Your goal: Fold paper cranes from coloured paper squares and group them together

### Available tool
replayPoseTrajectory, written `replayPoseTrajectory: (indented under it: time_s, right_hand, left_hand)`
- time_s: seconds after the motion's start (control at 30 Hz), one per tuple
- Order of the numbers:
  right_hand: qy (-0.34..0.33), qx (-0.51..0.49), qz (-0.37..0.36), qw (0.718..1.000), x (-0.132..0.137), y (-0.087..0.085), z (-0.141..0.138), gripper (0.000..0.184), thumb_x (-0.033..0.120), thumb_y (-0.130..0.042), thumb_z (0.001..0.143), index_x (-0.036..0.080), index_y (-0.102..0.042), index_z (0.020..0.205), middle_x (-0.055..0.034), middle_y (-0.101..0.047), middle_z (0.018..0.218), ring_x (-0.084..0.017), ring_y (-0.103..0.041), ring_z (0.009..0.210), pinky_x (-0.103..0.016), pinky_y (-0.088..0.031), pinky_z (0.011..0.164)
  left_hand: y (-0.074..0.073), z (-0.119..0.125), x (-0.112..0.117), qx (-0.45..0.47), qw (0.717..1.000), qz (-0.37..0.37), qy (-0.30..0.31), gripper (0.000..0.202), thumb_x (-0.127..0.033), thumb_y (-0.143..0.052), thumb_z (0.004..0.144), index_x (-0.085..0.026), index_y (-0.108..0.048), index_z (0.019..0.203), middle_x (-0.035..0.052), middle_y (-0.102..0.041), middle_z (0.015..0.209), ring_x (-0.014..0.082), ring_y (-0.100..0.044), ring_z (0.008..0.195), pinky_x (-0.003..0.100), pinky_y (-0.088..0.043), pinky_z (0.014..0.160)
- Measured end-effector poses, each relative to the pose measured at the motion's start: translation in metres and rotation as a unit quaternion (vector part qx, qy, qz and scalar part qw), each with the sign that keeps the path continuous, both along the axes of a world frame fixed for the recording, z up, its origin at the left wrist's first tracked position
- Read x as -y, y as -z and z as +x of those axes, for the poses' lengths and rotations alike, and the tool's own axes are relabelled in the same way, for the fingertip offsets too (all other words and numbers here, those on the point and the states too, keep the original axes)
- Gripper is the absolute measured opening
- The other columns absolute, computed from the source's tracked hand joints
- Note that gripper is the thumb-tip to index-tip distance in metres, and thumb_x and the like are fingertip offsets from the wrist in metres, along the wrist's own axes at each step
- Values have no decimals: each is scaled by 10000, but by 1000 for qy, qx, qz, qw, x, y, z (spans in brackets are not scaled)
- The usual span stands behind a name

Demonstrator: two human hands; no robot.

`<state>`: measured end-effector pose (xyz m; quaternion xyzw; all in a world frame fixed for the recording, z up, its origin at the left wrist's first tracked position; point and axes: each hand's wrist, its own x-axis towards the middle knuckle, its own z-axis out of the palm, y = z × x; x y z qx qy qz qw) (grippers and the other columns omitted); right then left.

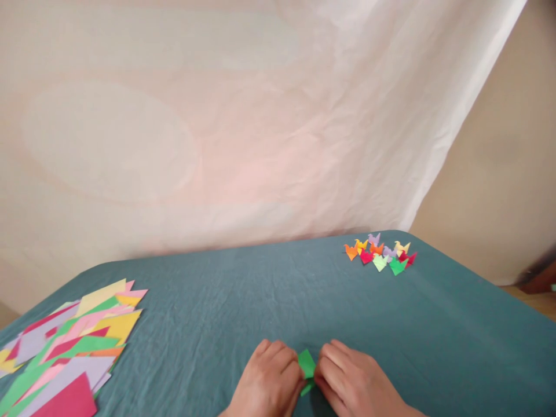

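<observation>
Near, the left hand and right hand, both curled closed, seem to pinch green paper; sheets lie left, paper birds far right.

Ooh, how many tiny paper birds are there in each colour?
Orange birds: 2
Purple birds: 2
Red birds: 2
Yellow bird: 1
Pale yellow bird: 1
Pale green bird: 1
Bright green bird: 1
Total: 10

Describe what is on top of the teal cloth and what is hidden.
Overlapping coloured sheets lie left, folded birds far right. At the front, the left hand and right hand hold green paper, hiding its sides. The coloured sheets' lower layers are mostly covered.
</observation>
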<state>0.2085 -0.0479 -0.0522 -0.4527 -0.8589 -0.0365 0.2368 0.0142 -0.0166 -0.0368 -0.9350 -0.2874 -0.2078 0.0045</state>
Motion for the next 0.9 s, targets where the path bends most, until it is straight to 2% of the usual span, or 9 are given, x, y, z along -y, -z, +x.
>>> replayPoseTrajectory:
  time_s: [0.17, 0.43, 0.53, 0.63, 0.77, 0.9]
  right_hand:
    - [14, -23, -48, 998, 0, 1, 2, 135, 83, -498, 794, 184, -544, 717, -16, -567, 718, -154, -540, 671, -248, -383, 570]
    - [9, -53, -95, 994, 2, -2, 6, 179, 41, -557, 676, 191, -568, 772, -5, -587, 777, -153, -560, 720, -227, -403, 583]
    - [-4, -46, -89, 995, 1, 0, 1, 110, 84, -605, 719, 185, -579, 754, -8, -590, 762, -159, -558, 719, -232, -405, 585]
    - [2, -45, -93, 995, -1, 3, -1, 90, 106, -594, 784, 175, -583, 727, -13, -584, 736, -157, -558, 712, -231, -407, 593]
    - [13, -55, -119, 991, -1, 1, 0, 81, 101, -605, 792, 170, -594, 749, -11, -589, 756, -151, -566, 727, -226, -412, 612]
    - [29, -58, -139, 988, 1, -4, 0, 99, 83, -604, 790, 170, -599, 744, -9, -594, 763, -152, -570, 733, -228, -415, 625]
  left_hand:
    - [-10, 1, -1, 14, 998, -52, -15, 144, -201, -492, 877, -176, -572, 760, 37, -621, 762, 177, -554, 721, 275, -394, 637]
    - [-5, 0, -2, -4, 999, -32, 2, 146, -179, -494, 874, -193, -591, 764, 24, -634, 750, 170, -562, 711, 271, -394, 630]
    - [-3, -1, -1, 8, 999, -50, -3, 114, -177, -520, 854, -185, -587, 762, 32, -630, 764, 180, -560, 726, 277, -405, 644]
    - [-3, -1, 1, 27, 994, -99, -32, 70, -178, -578, 815, -180, -581, 745, 33, -622, 788, 192, -555, 763, 287, -415, 670]
    - [-8, -1, 3, 51, 982, -163, -77, 68, -153, -646, 761, -184, -591, 736, 21, -608, 806, 195, -548, 813, 287, -414, 697]
    - [-13, -1, 3, 46, 977, -184, -101, 62, -153, -632, 773, -183, -595, 733, 17, -603, 794, 189, -542, 801, 283, -406, 693]
